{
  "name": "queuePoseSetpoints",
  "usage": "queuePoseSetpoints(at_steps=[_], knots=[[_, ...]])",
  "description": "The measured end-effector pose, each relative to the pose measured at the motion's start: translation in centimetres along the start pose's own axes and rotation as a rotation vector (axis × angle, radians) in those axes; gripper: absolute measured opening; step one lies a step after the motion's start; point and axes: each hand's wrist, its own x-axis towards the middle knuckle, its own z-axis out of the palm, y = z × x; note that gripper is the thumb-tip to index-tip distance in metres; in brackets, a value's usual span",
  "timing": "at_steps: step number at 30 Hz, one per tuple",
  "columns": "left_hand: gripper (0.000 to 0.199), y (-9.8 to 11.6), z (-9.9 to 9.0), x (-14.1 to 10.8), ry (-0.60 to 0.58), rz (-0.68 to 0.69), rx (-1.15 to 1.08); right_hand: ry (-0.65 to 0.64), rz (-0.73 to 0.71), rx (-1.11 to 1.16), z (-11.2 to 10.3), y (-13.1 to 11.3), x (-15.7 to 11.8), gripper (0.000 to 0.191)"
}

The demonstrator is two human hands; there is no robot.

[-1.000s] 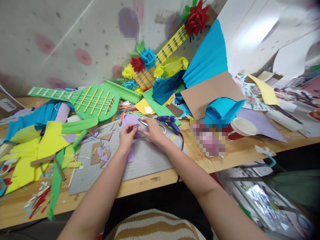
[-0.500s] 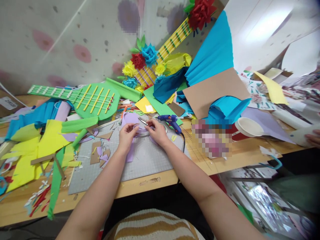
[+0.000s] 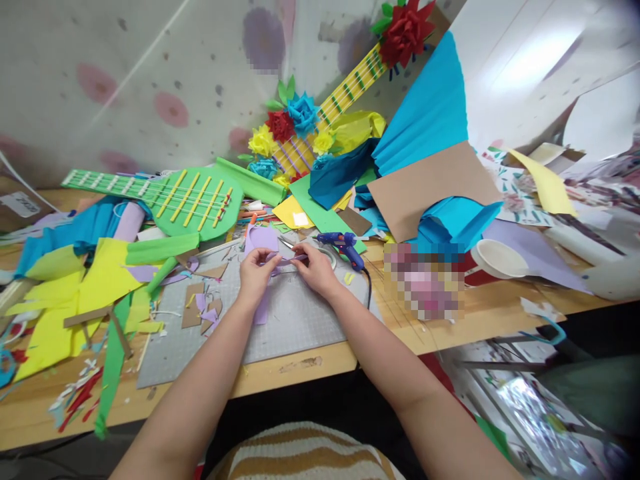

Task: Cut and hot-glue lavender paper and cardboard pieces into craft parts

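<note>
Between my two hands a narrow strip of purple paper [image 3: 287, 258] is stretched, just above the grey cutting mat. My left hand [image 3: 257, 272] pinches its left end with thumb and fingertips. The other end is pinched by my right hand [image 3: 315, 270]. Metal scissor blades [image 3: 287, 242] show just beyond my right fingertips; their handles are hidden, and whether they are held cannot be told. Behind my left hand lies a purple sheet [image 3: 263, 239] with a curved cut. A blue glue gun [image 3: 345, 247] rests to the right of my right hand, near a roll of tape [image 3: 332, 255].
The grey cutting mat [image 3: 300, 327] lies on a wooden table [image 3: 240, 383]. Purple and cardboard scraps [image 3: 203, 307] sit on its left. A green paper guitar [image 3: 200, 200] and yellow paper [image 3: 103, 280] are further left. Cardboard [image 3: 425, 180] and a paper cup [image 3: 500, 259] stand right.
The purple strip now shows drawn out flat between my fingertips, and the scissor blades stick out less from my right hand. The view has shifted slightly. The hand at the far right edge has left view.
</note>
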Motion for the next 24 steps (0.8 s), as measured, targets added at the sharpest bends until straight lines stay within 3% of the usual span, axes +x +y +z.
queuePoseSetpoints(at_steps=[24], knots=[[0.022,0.31,-0.42,0.11,0.007,0.091,0.168,-0.017,-0.007,0.038,-0.31,0.02,-0.15,0.025]])
